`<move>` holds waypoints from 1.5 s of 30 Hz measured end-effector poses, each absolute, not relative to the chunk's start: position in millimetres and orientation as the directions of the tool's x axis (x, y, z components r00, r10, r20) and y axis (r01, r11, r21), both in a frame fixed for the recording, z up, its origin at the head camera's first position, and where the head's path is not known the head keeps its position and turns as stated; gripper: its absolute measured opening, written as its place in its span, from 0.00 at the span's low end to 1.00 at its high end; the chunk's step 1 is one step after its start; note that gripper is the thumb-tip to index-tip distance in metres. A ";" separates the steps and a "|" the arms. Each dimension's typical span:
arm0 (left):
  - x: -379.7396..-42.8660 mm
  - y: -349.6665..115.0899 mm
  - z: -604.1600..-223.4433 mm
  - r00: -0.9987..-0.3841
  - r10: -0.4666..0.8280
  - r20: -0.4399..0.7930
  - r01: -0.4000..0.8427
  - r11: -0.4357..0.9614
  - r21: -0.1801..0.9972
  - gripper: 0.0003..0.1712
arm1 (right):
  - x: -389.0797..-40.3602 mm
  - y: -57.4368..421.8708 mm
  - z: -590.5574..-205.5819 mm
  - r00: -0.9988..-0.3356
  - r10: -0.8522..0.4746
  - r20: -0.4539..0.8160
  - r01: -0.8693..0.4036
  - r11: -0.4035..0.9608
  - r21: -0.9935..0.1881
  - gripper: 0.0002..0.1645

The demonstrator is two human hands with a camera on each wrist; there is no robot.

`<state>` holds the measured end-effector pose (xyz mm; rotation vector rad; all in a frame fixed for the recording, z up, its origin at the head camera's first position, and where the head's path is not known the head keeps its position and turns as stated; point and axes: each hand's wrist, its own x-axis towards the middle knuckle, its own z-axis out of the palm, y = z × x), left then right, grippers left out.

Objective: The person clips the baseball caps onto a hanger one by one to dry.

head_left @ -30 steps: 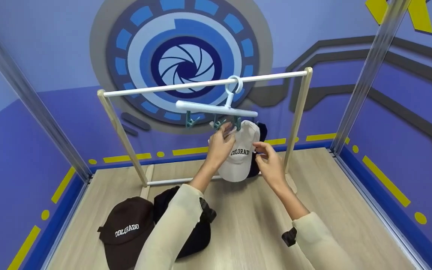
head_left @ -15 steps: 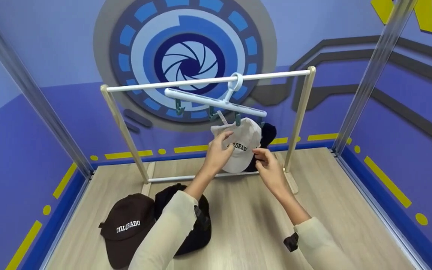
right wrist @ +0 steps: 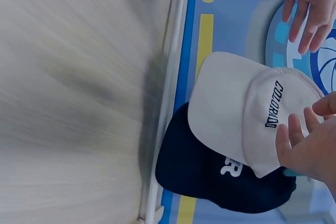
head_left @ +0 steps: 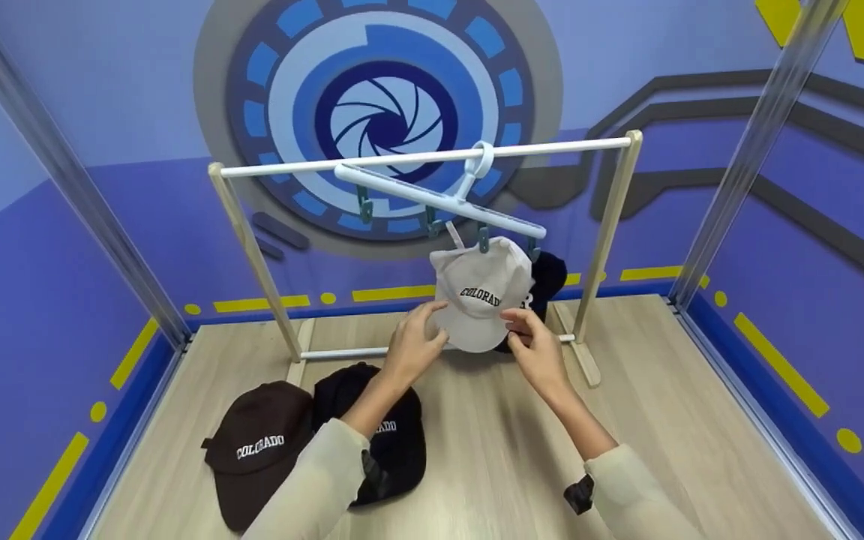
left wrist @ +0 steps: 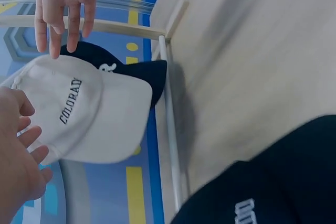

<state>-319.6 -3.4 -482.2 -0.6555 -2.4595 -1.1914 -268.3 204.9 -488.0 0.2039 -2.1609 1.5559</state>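
A white cap (head_left: 486,274) lettered in black hangs by a green clip (head_left: 483,238) from the pale blue hanger (head_left: 436,197). Behind it, partly covered, hangs a dark navy cap (head_left: 551,276) with a white letter. My left hand (head_left: 412,349), fingers loosely bent, is at the left of the white cap's brim and holds nothing. On the brim's other side is my right hand (head_left: 541,358), also holding nothing, its fingers relaxed. Both wrist views show gaps around the fingers; whether any fingertip brushes the cap I cannot tell.
The hanger's ring loops over the white rail of a wooden rack (head_left: 252,255). At the front left of the table (head_left: 492,457), a brown cap (head_left: 271,424) lies beside a black cap (head_left: 402,457), which my left sleeve partly covers. Patterned blue walls enclose the table.
My left hand has come away from the clips and down beside the white cap's brim. The hanger now tilts, right end lower. My right hand stays near the cap's right side.
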 end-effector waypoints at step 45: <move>-258.3 -93.3 -567.6 -0.842 -0.013 0.540 0.398 0.660 0.637 0.22 | -236.9 111.7 -554.9 -0.959 -0.037 0.281 -0.283 0.183 -0.942 0.16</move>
